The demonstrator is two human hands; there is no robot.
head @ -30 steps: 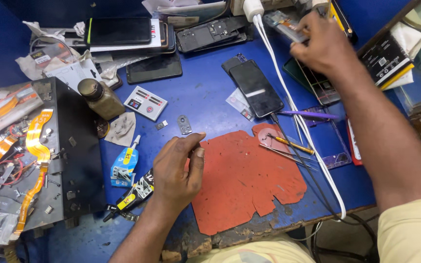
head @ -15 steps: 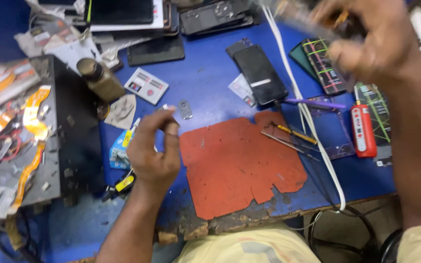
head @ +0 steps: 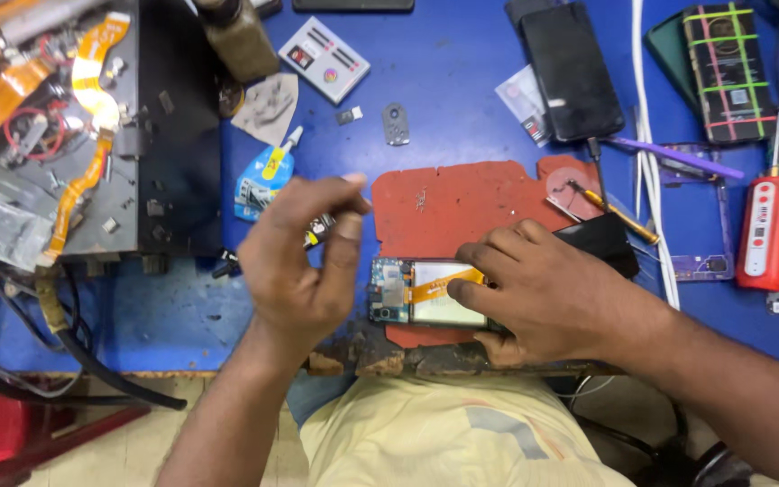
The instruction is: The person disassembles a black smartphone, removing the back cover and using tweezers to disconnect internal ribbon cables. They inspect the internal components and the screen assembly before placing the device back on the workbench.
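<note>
My right hand (head: pixel 543 298) lies on the near edge of the red mat (head: pixel 462 194) and grips an opened phone (head: pixel 421 293). The phone's circuit board, battery and orange flex strip face up. My left hand (head: pixel 304 261) hovers just left of the phone, above the table, with thumb and forefinger curled toward each other. I cannot tell whether anything small is pinched between them. A black and yellow tool (head: pixel 319 229) on the table shows through the gap between those fingers.
A glue tube (head: pixel 263 176), a brown bottle (head: pixel 236 36) and a black metal box (head: pixel 173 135) strewn with orange flex cables stand to the left. A black phone (head: pixel 570 72), white cable (head: pixel 646 135), yellow-handled tweezers (head: pixel 615 212) and a red device (head: pixel 764 225) lie to the right.
My right hand has come down from the far right of the table and now holds the opened phone on the red mat. My left hand has lifted off the mat.
</note>
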